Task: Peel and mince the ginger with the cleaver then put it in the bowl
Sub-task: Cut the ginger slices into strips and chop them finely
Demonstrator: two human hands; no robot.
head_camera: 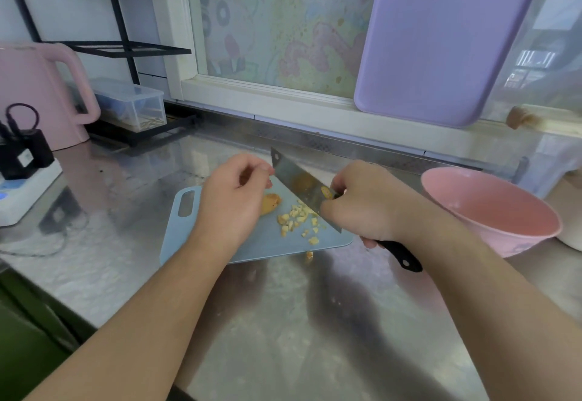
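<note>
A pale blue cutting board (252, 246) lies on the steel counter. On it are several small yellow minced ginger bits (297, 219) and a larger ginger piece (270, 203) partly hidden by my left hand (234, 202). My left hand hovers over the board with loosely curled fingers near the blade's tip and holds nothing that I can see. My right hand (362, 208) grips the cleaver (302, 185) by its black handle, blade tilted with its edge over the mince. One ginger bit (309, 254) lies off the board. The pink bowl (510, 211) stands at the right.
A pink kettle (37, 92) and a white power strip (22, 192) with black plugs sit at the left. A clear plastic box (132, 103) rests under a black rack. A purple board (441, 41) leans against the window. Bare steel counter (283, 322) extends toward me.
</note>
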